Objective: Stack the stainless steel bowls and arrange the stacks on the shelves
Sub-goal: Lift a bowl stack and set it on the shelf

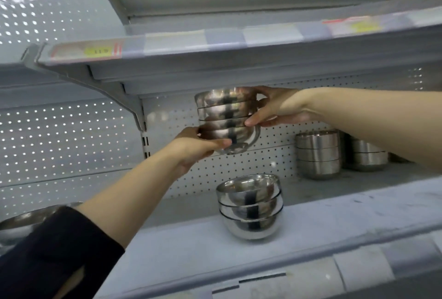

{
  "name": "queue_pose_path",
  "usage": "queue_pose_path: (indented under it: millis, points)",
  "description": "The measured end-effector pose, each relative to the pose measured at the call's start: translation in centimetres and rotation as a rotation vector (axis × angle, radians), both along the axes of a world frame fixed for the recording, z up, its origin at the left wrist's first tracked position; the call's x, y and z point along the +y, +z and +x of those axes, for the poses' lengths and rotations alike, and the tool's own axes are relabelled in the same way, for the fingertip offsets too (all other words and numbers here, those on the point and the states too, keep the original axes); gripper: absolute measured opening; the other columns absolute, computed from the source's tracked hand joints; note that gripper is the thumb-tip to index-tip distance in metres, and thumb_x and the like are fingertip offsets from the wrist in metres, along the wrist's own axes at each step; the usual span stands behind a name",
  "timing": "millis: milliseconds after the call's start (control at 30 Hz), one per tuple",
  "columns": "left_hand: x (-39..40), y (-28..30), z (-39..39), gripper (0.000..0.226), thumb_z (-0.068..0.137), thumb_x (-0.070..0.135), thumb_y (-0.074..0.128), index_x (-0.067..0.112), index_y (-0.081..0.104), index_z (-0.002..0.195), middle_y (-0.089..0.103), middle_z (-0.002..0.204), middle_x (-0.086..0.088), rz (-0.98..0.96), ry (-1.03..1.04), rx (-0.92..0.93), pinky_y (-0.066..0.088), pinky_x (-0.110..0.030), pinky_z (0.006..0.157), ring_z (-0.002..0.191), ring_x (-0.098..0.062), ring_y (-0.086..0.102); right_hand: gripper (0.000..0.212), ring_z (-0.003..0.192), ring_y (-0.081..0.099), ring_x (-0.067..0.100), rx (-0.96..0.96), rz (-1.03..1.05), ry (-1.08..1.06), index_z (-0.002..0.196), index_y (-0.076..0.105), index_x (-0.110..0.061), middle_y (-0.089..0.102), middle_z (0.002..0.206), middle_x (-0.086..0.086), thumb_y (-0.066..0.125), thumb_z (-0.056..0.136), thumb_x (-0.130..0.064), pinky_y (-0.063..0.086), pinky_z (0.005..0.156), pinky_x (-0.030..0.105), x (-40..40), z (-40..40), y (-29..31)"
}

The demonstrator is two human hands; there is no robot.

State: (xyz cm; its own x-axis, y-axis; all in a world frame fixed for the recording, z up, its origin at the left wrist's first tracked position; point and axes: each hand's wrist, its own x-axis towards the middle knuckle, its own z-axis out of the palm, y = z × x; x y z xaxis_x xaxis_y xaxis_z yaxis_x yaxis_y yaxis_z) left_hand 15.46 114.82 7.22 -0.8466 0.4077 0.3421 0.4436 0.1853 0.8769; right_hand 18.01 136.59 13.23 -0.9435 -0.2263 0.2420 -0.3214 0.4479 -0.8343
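While both hands hold it in the air: the carried stack of shiny round stainless steel bowls (226,119) hangs between the two shelves, just under the upper one and clear of the lower one.

Left hand: the left hand (196,148) cups the bottom bowl from below and from the left, its thumb curled across the bowl's front.

Right hand: the right hand (275,107) grips the upper right side of the same stack, its fingers curled over the top rim and its thumb pressed against the middle bowls.

Lower shelf: the pale grey metal lower shelf (334,215) bears a second nested stack of steel bowls (250,207), directly below the carried one and standing near the front.

Back right: two further stacks of brushed steel bowls (318,155) stand side by side against the white perforated back panel (275,155), partly hidden by the right forearm.

Far left: a larger steel bowl (26,222) shows at the edge, half covered by the dark sleeve (47,258) on the left arm.

Upper shelf: the grey upper shelf (215,59) carries blurred price labels along its front edge; their print cannot be read.
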Motion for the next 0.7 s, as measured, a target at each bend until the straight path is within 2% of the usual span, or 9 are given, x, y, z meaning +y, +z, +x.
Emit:
queue_pose_path:
  millis: [300, 367, 467, 533, 600, 700]
  points:
    - [10.2, 0.5, 2.4, 0.054, 0.064, 0.016, 0.081, 0.013, 0.061, 0.114, 0.068, 0.107, 0.000, 0.016, 0.089, 0.014, 0.049, -0.026, 0.092, 0.103, -0.014, 0.062, 0.080, 0.108, 0.062, 0.016, 0.014, -0.045, 0.091, 0.119, 0.051, -0.032, 0.065, 0.118, -0.002, 0.083, 0.050, -0.007, 0.049, 0.093, 0.029, 10.4, 0.7, 0.2]
    - [12.6, 0.2, 2.8, 0.056, 0.063, 0.016, 0.081, 0.011, 0.060, 0.115, 0.068, 0.108, -0.002, 0.048, 0.124, -0.004, 0.049, -0.026, 0.093, 0.103, -0.015, 0.062, 0.079, 0.106, 0.063, 0.012, -0.003, -0.027, 0.129, 0.118, 0.052, -0.033, 0.066, 0.117, -0.004, 0.083, 0.050, -0.008, 0.049, 0.092, 0.026, 12.6, 0.8, 0.2]
    - [16.0, -0.6, 3.5, 0.053, 0.066, 0.015, 0.080, 0.011, 0.060, 0.114, 0.068, 0.110, -0.002, 0.077, 0.149, -0.037, 0.049, -0.023, 0.088, 0.103, -0.014, 0.061, 0.089, 0.110, 0.060, 0.011, -0.021, -0.026, 0.171, 0.130, 0.046, -0.028, 0.062, 0.124, -0.004, 0.082, 0.051, -0.007, 0.048, 0.095, 0.026, 15.8, 0.8, -0.2]
    - [18.0, -1.3, 3.9, 0.053, 0.065, 0.014, 0.081, 0.011, 0.061, 0.113, 0.068, 0.110, -0.002, 0.085, 0.172, -0.054, 0.048, -0.025, 0.092, 0.105, -0.014, 0.061, 0.096, 0.114, 0.058, 0.015, -0.032, -0.022, 0.195, 0.138, 0.041, -0.024, 0.059, 0.130, -0.001, 0.081, 0.053, -0.005, 0.047, 0.097, 0.028, 17.7, 0.8, -0.8]
    - [19.8, -2.0, 4.4, 0.051, 0.066, 0.012, 0.080, 0.011, 0.061, 0.113, 0.067, 0.110, -0.001, 0.095, 0.184, -0.069, 0.046, -0.026, 0.094, 0.106, -0.014, 0.060, 0.096, 0.113, 0.060, 0.017, -0.045, -0.024, 0.206, 0.138, 0.041, -0.022, 0.060, 0.129, 0.002, 0.081, 0.053, -0.003, 0.050, 0.094, 0.028, 19.3, 0.9, -1.5]
    - [21.9, -2.9, 5.2, 0.047, 0.070, 0.008, 0.078, 0.012, 0.061, 0.114, 0.067, 0.112, -0.001, 0.106, 0.193, -0.081, 0.046, -0.023, 0.088, 0.107, -0.014, 0.059, 0.090, 0.117, 0.058, 0.022, -0.076, -0.039, 0.233, 0.136, 0.043, -0.021, 0.061, 0.128, 0.005, 0.080, 0.057, 0.001, 0.045, 0.103, 0.037, 21.3, 1.0, -2.6]
